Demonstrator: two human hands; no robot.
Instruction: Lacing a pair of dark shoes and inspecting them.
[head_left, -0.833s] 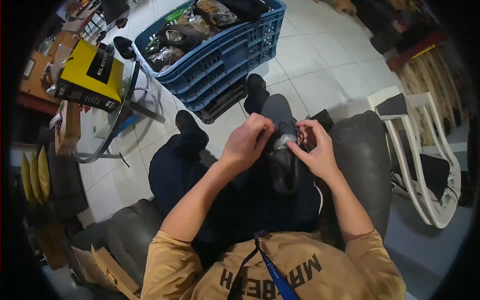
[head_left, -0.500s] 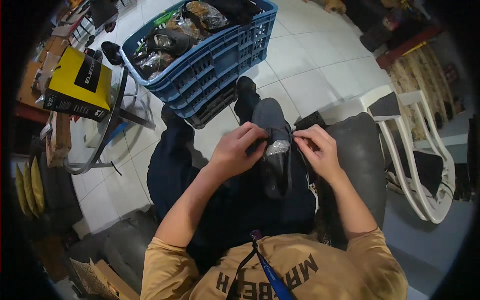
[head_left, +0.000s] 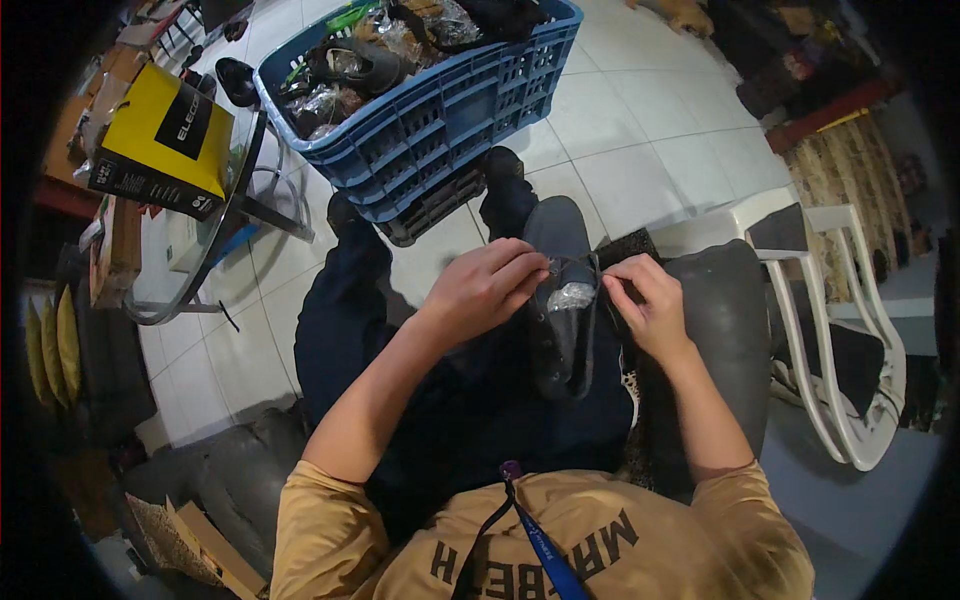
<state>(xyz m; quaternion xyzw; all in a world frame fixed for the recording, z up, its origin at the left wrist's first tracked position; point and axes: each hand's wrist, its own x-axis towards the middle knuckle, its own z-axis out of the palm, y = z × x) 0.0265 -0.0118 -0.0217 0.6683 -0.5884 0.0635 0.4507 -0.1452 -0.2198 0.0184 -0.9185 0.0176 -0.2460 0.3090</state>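
A dark grey lace-up shoe (head_left: 557, 228) rests across my thigh, its toe pointing away from me. Crumpled clear plastic (head_left: 572, 296) fills its opening. Over the tongue, dark shoelaces (head_left: 576, 268) run between my two hands. My left hand (head_left: 485, 288) is closed in a pinch at the left side of the lacing, its fingertips partly hidden behind the knuckles. On the other side, my right hand (head_left: 648, 303) pinches a lace end between thumb and forefinger, slightly off the shoe's edge.
Ahead stands a blue plastic crate (head_left: 440, 125) piled with shoes and plastic wrap. To the left, a yellow and black box (head_left: 165, 135) sits on a glass-topped table (head_left: 235, 190). A white plastic chair (head_left: 870, 310) is at the right, beside the grey seat padding (head_left: 715, 330).
Both hands and the shoe sit a little further right in the picture. More of the lacing shows between my hands, and the right hand has drawn slightly away from the shoe.
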